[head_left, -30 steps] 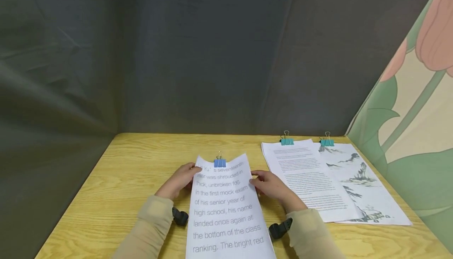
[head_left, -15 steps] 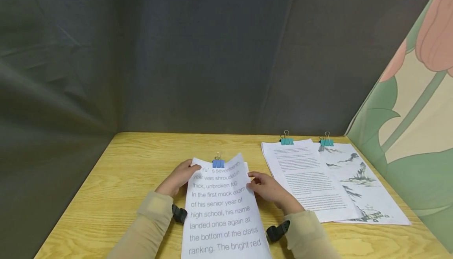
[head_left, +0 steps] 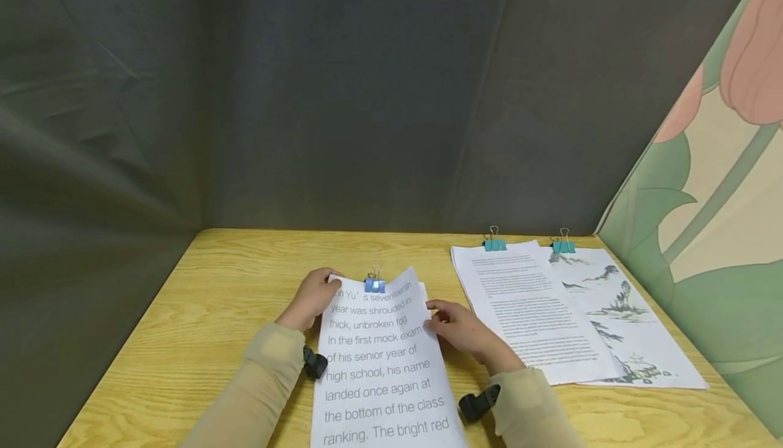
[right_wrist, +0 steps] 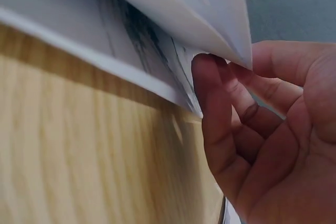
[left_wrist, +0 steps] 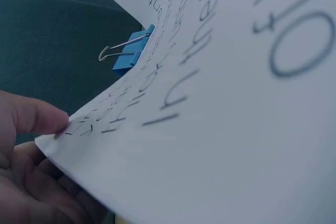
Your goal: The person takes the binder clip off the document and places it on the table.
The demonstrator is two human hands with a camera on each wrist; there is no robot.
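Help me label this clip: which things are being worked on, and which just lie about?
In hand:
large-print sheets, gripped at both side edges
blue binder clip on their top edge
left hand
right hand

Lying about:
clipped text sheets
clipped ink landscape sheets
wooden table

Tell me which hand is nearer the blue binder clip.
Left. The left hand grips the sheet's top corner just beside the blue binder clip; the right hand holds the opposite edge, lower down and farther off.

Both hands, left (head_left: 310, 300) and right (head_left: 461, 329), hold the clipped paper (head_left: 379, 366) by its edges above the counter (head_left: 232, 278).
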